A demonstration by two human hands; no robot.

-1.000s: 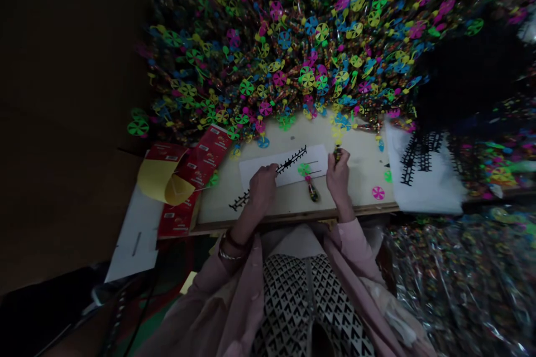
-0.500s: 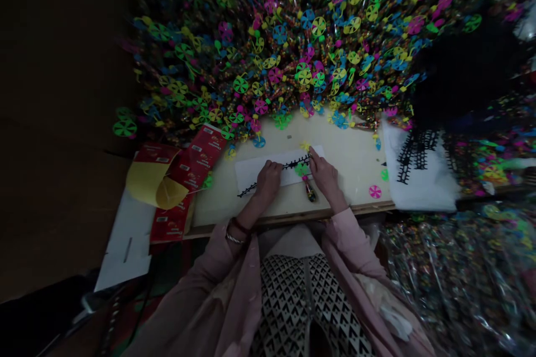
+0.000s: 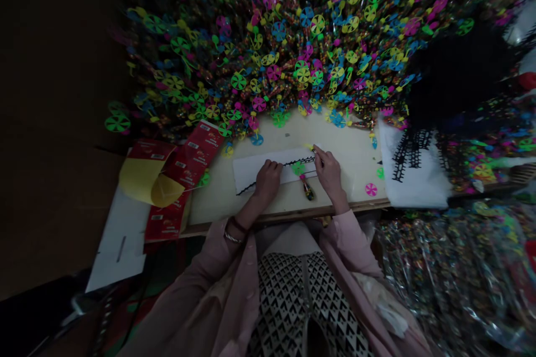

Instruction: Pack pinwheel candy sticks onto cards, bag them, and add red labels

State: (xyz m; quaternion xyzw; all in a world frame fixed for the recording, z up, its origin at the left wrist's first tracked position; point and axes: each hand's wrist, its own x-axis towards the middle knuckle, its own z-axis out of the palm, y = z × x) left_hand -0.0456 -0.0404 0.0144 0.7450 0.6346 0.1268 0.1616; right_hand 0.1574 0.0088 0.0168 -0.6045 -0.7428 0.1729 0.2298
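Note:
My left hand [image 3: 268, 178] is closed in a pinch on a black toothed plastic strip [image 3: 248, 188], which lies slanted over a white card [image 3: 247, 167]. My right hand [image 3: 328, 172] is closed at the card's right end, with a small yellow plastic piece [image 3: 311, 146] showing at its fingertips; the rest of that piece is hidden. Between the hands, a green pinwheel [image 3: 297, 168] overlaps the strip. Its pink-necked tube [image 3: 309, 190], filled with small coloured beads or candies, points toward me.
A dense heap of pinwheel-topped tubes [image 3: 272, 56] covers the back of the wooden table [image 3: 218, 209]. Red and yellow cardboard [image 3: 167, 178] lies at left. Black strips [image 3: 412, 150] rest on a white bag [image 3: 419, 189] at right. A loose pink pinwheel [image 3: 371, 189] lies near the front edge.
My right hand has shifted slightly right, and less of the yellow piece shows at its fingertips. My left hand keeps its pinch on the strip. The whole view has moved a little.

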